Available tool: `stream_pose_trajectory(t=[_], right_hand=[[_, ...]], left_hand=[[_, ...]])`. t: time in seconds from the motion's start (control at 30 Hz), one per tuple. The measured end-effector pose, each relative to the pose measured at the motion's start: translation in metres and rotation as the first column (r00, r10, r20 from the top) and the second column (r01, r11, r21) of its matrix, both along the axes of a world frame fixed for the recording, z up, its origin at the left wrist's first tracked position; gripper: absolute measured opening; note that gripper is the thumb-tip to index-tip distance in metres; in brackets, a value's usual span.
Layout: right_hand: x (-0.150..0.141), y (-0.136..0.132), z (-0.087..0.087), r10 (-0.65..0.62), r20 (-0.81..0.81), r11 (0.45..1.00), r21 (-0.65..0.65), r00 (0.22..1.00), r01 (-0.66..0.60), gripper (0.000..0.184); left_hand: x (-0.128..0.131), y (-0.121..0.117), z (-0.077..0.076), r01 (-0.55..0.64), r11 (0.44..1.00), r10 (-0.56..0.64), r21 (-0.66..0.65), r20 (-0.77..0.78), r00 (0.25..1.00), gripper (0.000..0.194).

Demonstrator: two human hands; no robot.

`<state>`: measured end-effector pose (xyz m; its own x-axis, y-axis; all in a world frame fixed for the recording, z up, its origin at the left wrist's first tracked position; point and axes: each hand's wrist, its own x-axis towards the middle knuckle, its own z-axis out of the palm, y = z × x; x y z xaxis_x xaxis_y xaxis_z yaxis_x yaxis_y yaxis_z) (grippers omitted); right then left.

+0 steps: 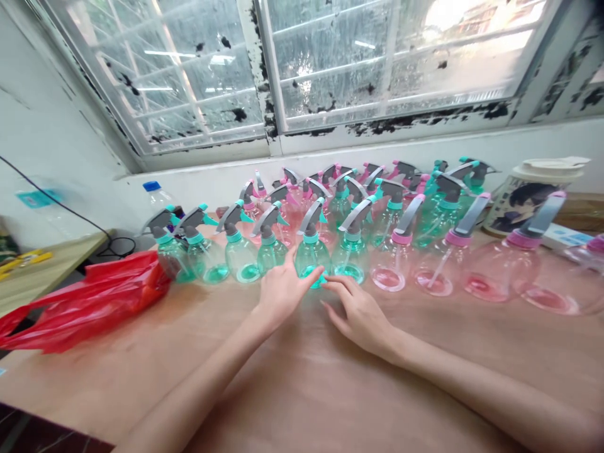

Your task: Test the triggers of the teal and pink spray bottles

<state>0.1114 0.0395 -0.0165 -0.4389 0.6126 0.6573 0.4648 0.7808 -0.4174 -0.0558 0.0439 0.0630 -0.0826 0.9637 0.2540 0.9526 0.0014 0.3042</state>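
easiest way in is the near edge: the tabletop (316, 402) is bare from there up to the bottles, except where the two forearms cross it. green spray bottles (248, 261) and pink spray bottles (436, 270) make a wall along the back, packed too tight to slip a hand through low down, with more crowded behind. trigger heads clutter the space above. left hand (280, 286) and right hand (361, 311) block the middle of the front row. red bag (104, 302) hogs the left edge, cup (519, 201) plugs the back right corner.
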Motion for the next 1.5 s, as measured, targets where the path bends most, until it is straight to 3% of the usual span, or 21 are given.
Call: stream_pose_trajectory(t=[0.13, 0.3, 0.5, 0.7, 0.83, 0.93, 1.03, 1.13, 1.27, 1.37, 1.5], right_hand=[[-0.003, 0.001, 0.003, -0.016, -0.097, 0.998, -0.058, 0.995, 0.010, 0.050], [-0.006, 0.002, 0.005, -0.022, -0.114, 0.995, -0.095, 0.993, 0.011, 0.065], [-0.001, -0.009, 0.008, 0.022, -0.109, 0.987, -0.153, 0.994, -0.038, 0.076], [0.024, -0.041, 0.016, 0.122, -0.167, 0.959, -0.235, 0.978, -0.160, 0.078], [0.054, -0.066, 0.017, 0.134, -0.152, 0.943, -0.283, 0.979, -0.173, 0.080], [0.070, -0.082, 0.013, 0.164, -0.169, 0.919, -0.331, 0.972, -0.213, 0.083], [0.079, -0.090, 0.008, 0.166, -0.134, 0.912, -0.356, 0.977, -0.204, 0.093], [0.091, -0.085, 0.005, 0.159, 0.062, 0.927, -0.353, 0.985, -0.128, 0.106], [0.122, -0.064, 0.005, 0.082, 0.295, 0.968, -0.250, 0.952, -0.006, 0.101], [0.142, -0.051, 0.001, 0.036, 0.353, 0.965, -0.256, 0.935, 0.060, 0.086], [0.148, -0.047, -0.004, 0.025, 0.359, 0.964, -0.256, 0.933, 0.073, 0.068]], left_hand=[[0.009, 0.011, 0.001, -0.041, 0.996, 0.041, -0.077, -0.012, 0.999, 0.087], [0.006, 0.000, 0.007, -0.046, 0.990, 0.042, -0.132, -0.033, 0.999, 0.083], [0.006, -0.036, 0.015, -0.043, 0.977, 0.023, -0.209, -0.097, 0.995, 0.082], [0.010, -0.083, 0.011, 0.051, 0.967, -0.077, -0.252, -0.096, 0.992, 0.084], [0.016, -0.102, 0.014, 0.186, 0.973, -0.188, -0.137, -0.001, 0.982, 0.065], [0.032, -0.100, 0.021, 0.340, 0.939, -0.342, 0.045, 0.186, 0.921, 0.058], [0.056, -0.091, 0.029, 0.483, 0.870, -0.468, 0.097, 0.468, 0.750, 0.064], [0.077, -0.082, 0.031, 0.552, 0.827, -0.494, 0.112, 0.615, 0.615, 0.053], [0.087, -0.075, 0.029, 0.575, 0.805, -0.528, 0.145, 0.617, 0.584, 0.036], [0.085, -0.073, 0.027, 0.578, 0.806, -0.525, 0.127, 0.604, 0.599, 0.041], [0.084, -0.071, 0.029, 0.584, 0.801, -0.523, 0.130, 0.625, 0.579, 0.046]])
